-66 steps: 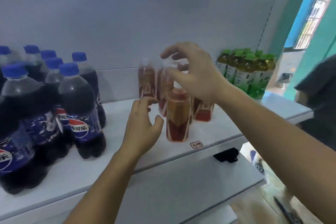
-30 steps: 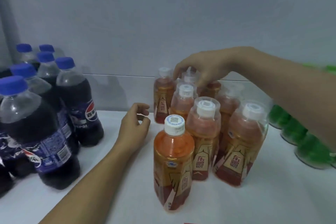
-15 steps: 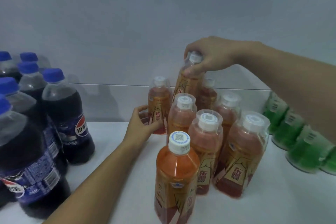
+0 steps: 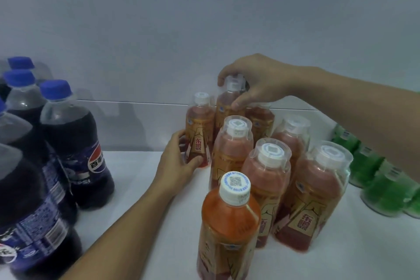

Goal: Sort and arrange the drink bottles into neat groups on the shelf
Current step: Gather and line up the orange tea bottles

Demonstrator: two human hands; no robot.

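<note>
Your right hand (image 4: 254, 82) pinches the cap of the rear orange bottle (image 4: 227, 107); your left hand (image 4: 179, 163) grips its neighbour (image 4: 200, 129) low, at the back of the shelf (image 4: 141, 170). Set the raised one down upright, flush in its row, without nudging the front bottles (image 4: 266, 184).

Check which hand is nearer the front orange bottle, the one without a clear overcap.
Left. The left hand grips a rear-left bottle just behind and left of the front orange bottle; the right hand holds a back-row bottle by its top, farther off.
</note>
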